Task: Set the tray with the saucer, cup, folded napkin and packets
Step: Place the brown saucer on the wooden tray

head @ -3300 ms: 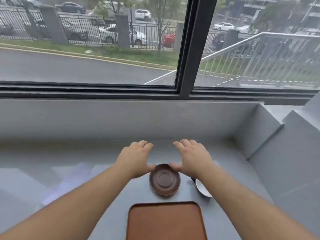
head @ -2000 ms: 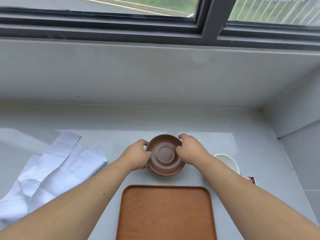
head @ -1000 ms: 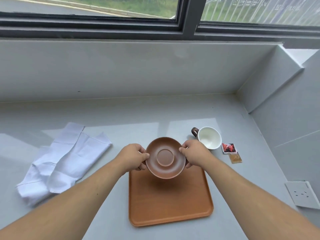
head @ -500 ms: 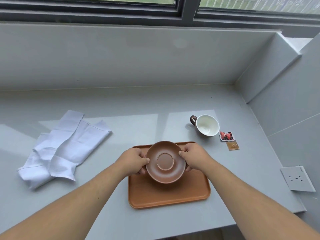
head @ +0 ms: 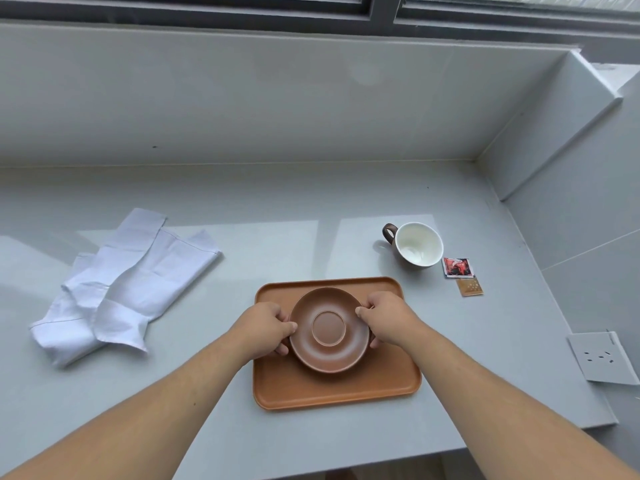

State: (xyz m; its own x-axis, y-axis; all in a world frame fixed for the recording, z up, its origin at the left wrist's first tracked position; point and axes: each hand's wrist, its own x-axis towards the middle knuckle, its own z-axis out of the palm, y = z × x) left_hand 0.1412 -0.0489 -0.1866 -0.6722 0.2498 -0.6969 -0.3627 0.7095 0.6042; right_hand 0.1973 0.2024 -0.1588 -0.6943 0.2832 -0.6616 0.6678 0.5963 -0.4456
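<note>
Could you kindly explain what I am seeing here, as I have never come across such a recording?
There is no machine: a person wears a camera on the head, looking down at their own arms. The left hand and right hand each have a grip on the rim of a round brown saucer, on or just above a rectangular orange-brown tray on a pale grey counter. Off the tray lie a crumpled white cloth napkin, a white cup with a brown handle, a red packet and a tan packet.

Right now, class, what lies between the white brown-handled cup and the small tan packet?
A red square packet lies between the white brown-handled cup and the small tan packet, as the head view shows.
</note>
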